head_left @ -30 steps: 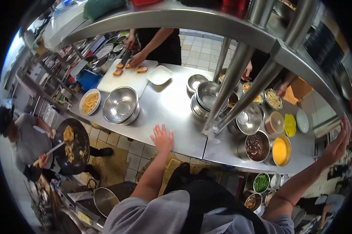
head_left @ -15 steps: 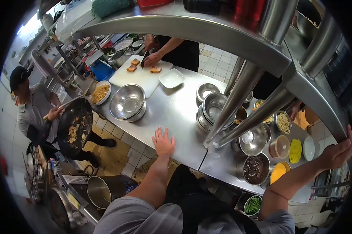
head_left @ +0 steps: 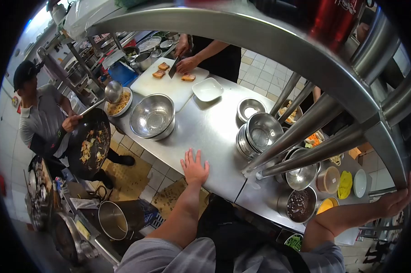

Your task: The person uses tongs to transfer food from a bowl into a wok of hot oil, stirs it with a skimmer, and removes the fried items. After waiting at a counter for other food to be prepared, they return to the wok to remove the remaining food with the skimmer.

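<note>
My left hand (head_left: 195, 168) rests on the front edge of the steel counter (head_left: 210, 132), fingers spread and nothing in it. Out at the far right, my right hand (head_left: 399, 198) lies against the steel shelf frame (head_left: 390, 154), its fingers pressed together around the edge. Beyond my left hand are nested steel bowls (head_left: 152, 116) and a white square dish (head_left: 208, 89). More steel bowls (head_left: 263, 132) are stacked to its right. Below the shelf posts stand a pot of dark food (head_left: 301, 204) and a yellow-filled container (head_left: 327, 204).
Across the counter a person's hands (head_left: 187, 63) cut browned pieces with a cleaver on a white board (head_left: 146, 84). At left a co-worker (head_left: 46, 109) holds a wok (head_left: 89, 145) and a ladle (head_left: 113, 92) over a noodle bowl (head_left: 119, 105). A steel pot (head_left: 113, 220) stands lower left.
The view has shifted slightly. The co-worker's ladle has moved over the noodle bowl. My left hand stays on the counter and my right hand stays at the frame.
</note>
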### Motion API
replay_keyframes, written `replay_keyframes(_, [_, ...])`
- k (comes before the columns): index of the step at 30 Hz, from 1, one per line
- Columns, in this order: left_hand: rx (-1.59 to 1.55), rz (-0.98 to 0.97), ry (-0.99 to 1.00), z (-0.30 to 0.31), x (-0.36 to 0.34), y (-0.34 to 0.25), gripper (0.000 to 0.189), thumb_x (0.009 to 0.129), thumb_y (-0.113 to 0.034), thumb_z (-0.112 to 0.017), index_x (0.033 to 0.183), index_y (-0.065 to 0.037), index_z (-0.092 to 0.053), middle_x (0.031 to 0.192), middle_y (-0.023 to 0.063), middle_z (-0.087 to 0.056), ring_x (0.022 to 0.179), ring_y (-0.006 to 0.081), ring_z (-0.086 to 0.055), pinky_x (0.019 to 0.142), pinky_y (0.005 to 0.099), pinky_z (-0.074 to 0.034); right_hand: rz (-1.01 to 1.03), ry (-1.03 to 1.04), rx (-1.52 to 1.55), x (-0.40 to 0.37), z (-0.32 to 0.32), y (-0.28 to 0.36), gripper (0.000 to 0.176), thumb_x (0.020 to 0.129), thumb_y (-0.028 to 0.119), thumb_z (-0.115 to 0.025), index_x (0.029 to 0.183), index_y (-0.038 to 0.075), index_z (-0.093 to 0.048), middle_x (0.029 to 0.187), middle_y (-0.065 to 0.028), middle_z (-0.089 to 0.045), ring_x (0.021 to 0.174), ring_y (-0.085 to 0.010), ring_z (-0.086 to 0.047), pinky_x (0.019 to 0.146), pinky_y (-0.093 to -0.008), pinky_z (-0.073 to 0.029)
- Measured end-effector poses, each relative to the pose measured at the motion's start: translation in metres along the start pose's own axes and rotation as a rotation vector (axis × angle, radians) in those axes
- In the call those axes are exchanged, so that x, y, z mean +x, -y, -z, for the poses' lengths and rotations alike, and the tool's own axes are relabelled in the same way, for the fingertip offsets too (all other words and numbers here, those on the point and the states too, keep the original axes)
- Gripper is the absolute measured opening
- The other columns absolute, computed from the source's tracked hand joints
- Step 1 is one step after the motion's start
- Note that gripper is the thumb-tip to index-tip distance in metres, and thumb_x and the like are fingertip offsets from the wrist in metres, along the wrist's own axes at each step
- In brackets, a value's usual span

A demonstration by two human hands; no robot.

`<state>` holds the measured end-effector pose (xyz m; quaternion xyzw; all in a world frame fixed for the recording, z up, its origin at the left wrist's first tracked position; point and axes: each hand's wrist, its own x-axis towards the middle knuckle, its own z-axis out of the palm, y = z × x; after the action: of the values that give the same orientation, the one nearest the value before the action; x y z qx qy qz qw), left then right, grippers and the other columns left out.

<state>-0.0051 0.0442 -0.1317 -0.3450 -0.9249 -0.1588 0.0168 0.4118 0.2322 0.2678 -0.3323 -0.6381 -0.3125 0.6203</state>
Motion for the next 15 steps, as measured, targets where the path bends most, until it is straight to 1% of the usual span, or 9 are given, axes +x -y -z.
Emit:
replay_keyframes(4, [0.009,0.016,0.003,0.004,-0.001,0.003,0.056,0.078,-0.038,-0.048,0.129,-0.018,-0.037,0.139,0.0115,-0.024,0.13,0.0266,-0.018,0.105,0.0491,-0.012,-0.048,0.029,0.108,-0.001,-0.001,0.004,0.037,0.094,0.022,-0.03,0.108,-0.003,-0.054,0.109,-0.0113,-0.057,0.094,-0.019,-0.056,0.078,-0.0277,-0.047])
replay_keyframes(6, [0.004,0.007,0.012,0.004,-0.003,0.003,0.056,0.078,-0.039,-0.047,0.129,-0.019,-0.037,0.139,0.0111,-0.024,0.131,0.0262,-0.017,0.105,0.0484,-0.011,-0.1,0.07,0.014,0.001,0.003,0.021,0.036,0.094,0.021,-0.03,0.11,-0.001,-0.053,0.11,-0.0105,-0.057,0.095,-0.0198,-0.056,0.079,-0.029,-0.047])
replay_keyframes(7, [0.006,0.009,0.013,0.002,-0.004,0.003,0.056,0.078,-0.039,-0.047,0.13,-0.018,-0.037,0.14,0.011,-0.023,0.131,0.0261,-0.017,0.105,0.0481,-0.011,-0.098,0.065,0.011,0.003,0.006,0.026,0.036,0.094,0.021,-0.03,0.11,-0.001,-0.053,0.11,-0.0105,-0.057,0.095,-0.0198,-0.056,0.079,-0.029,-0.047])
replay_keyframes(9, [0.01,0.012,0.01,0.002,0.0,0.002,0.056,0.078,-0.039,-0.047,0.13,-0.018,-0.036,0.14,0.011,-0.023,0.131,0.026,-0.017,0.105,0.0479,-0.011,0.019,0.178,-0.107,0.007,0.01,0.031,0.037,0.093,0.022,-0.029,0.111,0.0,-0.053,0.111,-0.0098,-0.056,0.096,-0.021,-0.056,0.079,-0.0296,-0.046])
replay_keyframes(10, [0.006,0.005,0.006,0.003,-0.003,0.002,0.057,0.078,-0.038,-0.048,0.13,-0.018,-0.036,0.139,0.0113,-0.024,0.13,0.0263,-0.018,0.105,0.0485,-0.011,0.017,0.189,-0.109,0.006,0.011,0.031,0.037,0.093,0.022,-0.029,0.111,0.0,-0.053,0.111,-0.0098,-0.056,0.096,-0.021,-0.056,0.079,-0.0296,-0.046])
replay_keyframes(12, [0.005,-0.006,-0.008,0.003,-0.001,0.003,0.057,0.078,-0.038,-0.049,0.13,-0.018,-0.036,0.139,0.0116,-0.024,0.13,0.0265,-0.018,0.105,0.0492,-0.012,-0.076,0.101,-0.038,0.004,0.004,0.031,0.038,0.093,0.022,-0.029,0.109,-0.001,-0.054,0.107,-0.0107,-0.058,0.093,-0.0219,-0.057,0.077,-0.0295,-0.047])
replay_keyframes(13, [-0.004,-0.004,-0.006,0.002,-0.003,0.004,0.057,0.078,-0.038,-0.049,0.13,-0.017,-0.036,0.139,0.0116,-0.024,0.13,0.0266,-0.018,0.105,0.0491,-0.012,-0.079,0.105,-0.043,0.001,0.0,0.021,0.038,0.093,0.022,-0.029,0.109,-0.001,-0.054,0.107,-0.0107,-0.058,0.093,-0.0219,-0.057,0.077,-0.0295,-0.047])
replay_keyframes(15, [-0.016,-0.004,-0.006,0.001,-0.001,0.003,0.057,0.078,-0.038,-0.049,0.13,-0.017,-0.036,0.139,0.0116,-0.024,0.13,0.0267,-0.018,0.105,0.0491,-0.012,0.01,-0.088,0.009,-0.002,-0.011,-0.004,0.038,0.094,0.022,-0.03,0.106,-0.003,-0.056,0.102,-0.0121,-0.06,0.09,-0.0218,-0.059,0.076,-0.0297,-0.048])
